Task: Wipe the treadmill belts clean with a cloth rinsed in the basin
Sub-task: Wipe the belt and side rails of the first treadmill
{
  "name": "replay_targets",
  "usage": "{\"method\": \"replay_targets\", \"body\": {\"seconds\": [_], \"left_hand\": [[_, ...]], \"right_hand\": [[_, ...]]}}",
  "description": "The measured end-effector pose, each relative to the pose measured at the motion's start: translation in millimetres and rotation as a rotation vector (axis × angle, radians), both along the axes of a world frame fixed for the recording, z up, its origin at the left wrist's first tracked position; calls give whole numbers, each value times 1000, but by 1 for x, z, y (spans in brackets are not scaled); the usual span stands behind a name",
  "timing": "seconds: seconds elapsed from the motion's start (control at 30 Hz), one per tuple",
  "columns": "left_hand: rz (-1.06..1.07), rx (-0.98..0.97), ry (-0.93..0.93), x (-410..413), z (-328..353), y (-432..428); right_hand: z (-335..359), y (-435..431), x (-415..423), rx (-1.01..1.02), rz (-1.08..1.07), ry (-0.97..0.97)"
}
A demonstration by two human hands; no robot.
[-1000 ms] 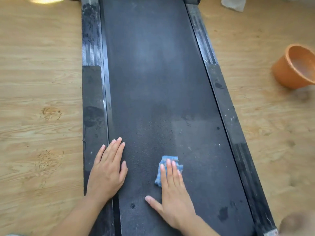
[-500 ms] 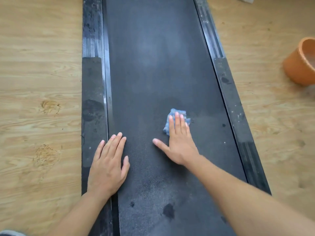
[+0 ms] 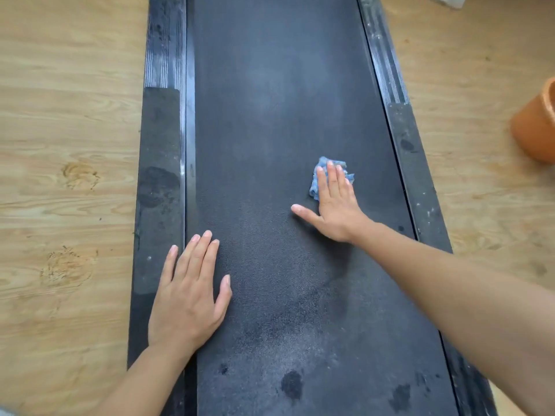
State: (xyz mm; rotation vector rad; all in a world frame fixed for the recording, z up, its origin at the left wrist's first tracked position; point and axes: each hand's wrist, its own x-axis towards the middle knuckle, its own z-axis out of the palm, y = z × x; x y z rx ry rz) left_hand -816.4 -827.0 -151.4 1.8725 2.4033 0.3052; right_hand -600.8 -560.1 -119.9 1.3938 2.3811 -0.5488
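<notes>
Pale wooden floor (image 3: 75, 115) lay beneath the black treadmill belt (image 3: 270, 115). Your right hand (image 3: 336, 211) had its fingers (image 3: 332, 181) straight and close together, pressing the crumpled blue cloth (image 3: 314, 187) flat onto the belt's right half, thumb splayed leftward. Your left hand (image 3: 187, 298) rested flat, fingers straight, at the belt's left edge, overlapping the left side rail (image 3: 159, 145). On the floor to the right stood the orange basin (image 3: 537, 127), well apart from the cloth.

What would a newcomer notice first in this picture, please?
The blue cloth stands out, pressed under the right hand on the black treadmill belt. The left hand lies flat at the belt's left edge, and an orange basin sits on the floor at far right.
</notes>
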Motion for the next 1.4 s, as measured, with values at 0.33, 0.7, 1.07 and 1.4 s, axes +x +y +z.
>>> {"method": "replay_targets", "body": {"seconds": [0.33, 0.7, 1.07, 1.4], "left_hand": [[-9, 3, 32, 1, 1, -1], [-11, -17, 43, 2, 1, -1], [9, 55, 35, 6, 2, 4], [4, 36, 33, 5, 4, 4]], "right_hand": [[18, -186, 171, 2, 444, -45], [-8, 3, 60, 99, -61, 41], [17, -202, 194, 42, 72, -11], [20, -119, 144, -8, -49, 171]]}}
